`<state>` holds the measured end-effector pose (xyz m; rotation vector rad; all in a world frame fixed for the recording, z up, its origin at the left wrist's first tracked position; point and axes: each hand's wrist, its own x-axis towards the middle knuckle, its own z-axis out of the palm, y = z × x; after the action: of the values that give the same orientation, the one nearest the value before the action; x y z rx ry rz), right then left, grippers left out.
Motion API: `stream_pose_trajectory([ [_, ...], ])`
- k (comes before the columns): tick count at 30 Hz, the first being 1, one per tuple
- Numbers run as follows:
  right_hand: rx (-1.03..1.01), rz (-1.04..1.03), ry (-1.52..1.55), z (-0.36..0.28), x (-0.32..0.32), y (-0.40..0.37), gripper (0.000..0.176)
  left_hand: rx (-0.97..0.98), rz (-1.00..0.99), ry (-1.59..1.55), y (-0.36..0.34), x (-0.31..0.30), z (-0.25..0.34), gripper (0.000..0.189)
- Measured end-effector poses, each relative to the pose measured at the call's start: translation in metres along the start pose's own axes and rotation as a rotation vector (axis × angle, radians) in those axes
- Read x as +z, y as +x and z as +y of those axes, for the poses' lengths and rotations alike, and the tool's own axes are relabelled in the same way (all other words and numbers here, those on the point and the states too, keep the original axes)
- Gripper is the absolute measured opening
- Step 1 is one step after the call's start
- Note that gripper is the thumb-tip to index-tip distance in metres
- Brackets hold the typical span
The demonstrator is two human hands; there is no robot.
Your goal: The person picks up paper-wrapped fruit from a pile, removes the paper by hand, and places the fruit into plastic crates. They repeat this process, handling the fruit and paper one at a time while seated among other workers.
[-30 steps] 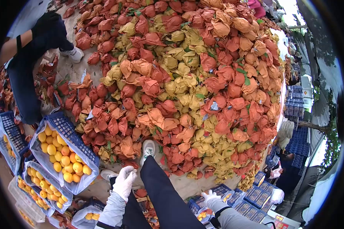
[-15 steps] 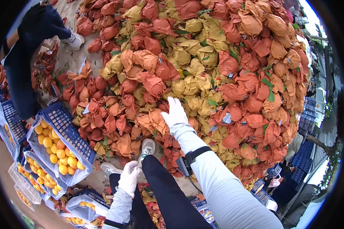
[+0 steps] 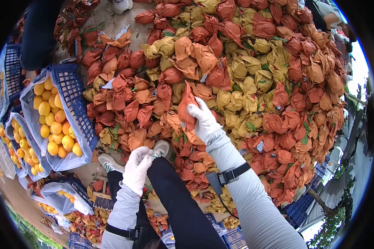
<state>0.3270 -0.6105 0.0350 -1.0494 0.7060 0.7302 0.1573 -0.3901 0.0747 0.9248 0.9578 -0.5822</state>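
My right hand, in a white glove, grips a red-orange paper-wrapped fruit between thumb and fingers, at the near slope of a large heap. Under and around it lie other wrapped fruits in orange, red and mustard-yellow paper, with green leaves among them. My left hand, also white-gloved, is held above my knees. Its fingers are curled in close to the thumb, and no object shows in them. The fruit inside the gripped paper is hidden.
At left stands a blue crate lined with plastic and filled with yellow-orange fruits. More lined crates of fruit are beside it. Another person's dark-clothed leg is at upper left. My shoes are close to the heap's edge.
My right hand has closed on a red-orange paper-wrapped fruit; before, it was reaching over the heap with fingers extended. The view has shifted, and my left hand stays near my knees.
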Motion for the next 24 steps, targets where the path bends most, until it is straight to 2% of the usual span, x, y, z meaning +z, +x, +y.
stream_pose_trajectory([
  [1,0.031,-0.071,0.008,0.008,0.016,-0.024,0.068,0.041,-0.005,-0.082,-0.004,0.012,0.019,0.046],
  [2,0.018,-0.097,-0.129,0.011,0.036,-0.048,0.067,0.083,-0.009,-0.159,-0.010,0.023,0.038,0.050],
  [5,0.109,-0.228,-0.425,0.029,0.085,-0.095,0.063,0.132,-0.178,-0.019,-0.020,0.026,0.071,0.059],
  [7,0.025,-0.057,-0.870,0.026,0.125,-0.124,0.058,0.167,-0.154,-0.006,-0.024,0.013,0.075,0.056],
  [8,-0.150,-0.052,-1.056,0.034,0.131,-0.128,0.056,0.202,-0.124,0.047,-0.026,0.006,0.077,0.054],
  [9,-0.162,-0.045,-1.050,0.038,0.137,-0.132,0.056,0.243,-0.095,0.097,-0.025,-0.001,0.078,0.052],
  [11,-0.133,0.031,-1.367,0.041,0.154,-0.140,0.055,0.289,-0.049,0.243,-0.024,-0.012,0.073,0.045],
  [12,-0.298,0.083,-1.401,0.052,0.158,-0.142,0.045,0.365,-0.017,0.366,-0.025,-0.018,0.072,0.039],
  [14,-0.307,0.133,-1.399,0.061,0.172,-0.146,0.039,0.481,0.038,0.538,-0.042,-0.023,0.088,0.027],
  [15,-0.303,0.154,-1.408,0.065,0.183,-0.147,0.032,0.550,0.045,0.531,-0.046,-0.032,0.089,0.027],
  [16,-0.331,0.163,-1.379,0.072,0.196,-0.147,0.025,0.534,0.029,0.527,-0.055,-0.045,0.098,0.028],
  [19,-0.381,-0.009,-1.397,0.083,0.253,-0.152,0.032,0.543,-0.028,0.571,-0.074,-0.107,0.118,0.032],
  [20,-0.382,-0.022,-1.405,0.089,0.277,-0.153,0.032,0.635,0.035,0.670,-0.079,-0.126,0.116,0.037],
  [21,-0.273,-0.063,-1.385,0.095,0.301,-0.154,0.034,0.633,0.047,0.659,-0.086,-0.146,0.121,0.037],
  [22,-0.167,-0.106,-1.367,0.103,0.323,-0.153,0.036,0.516,0.060,0.554,-0.092,-0.166,0.127,0.039],
  [24,-0.158,-0.100,-1.372,0.142,0.344,-0.142,0.039,0.312,0.082,0.370,-0.111,-0.200,0.153,0.045],
])
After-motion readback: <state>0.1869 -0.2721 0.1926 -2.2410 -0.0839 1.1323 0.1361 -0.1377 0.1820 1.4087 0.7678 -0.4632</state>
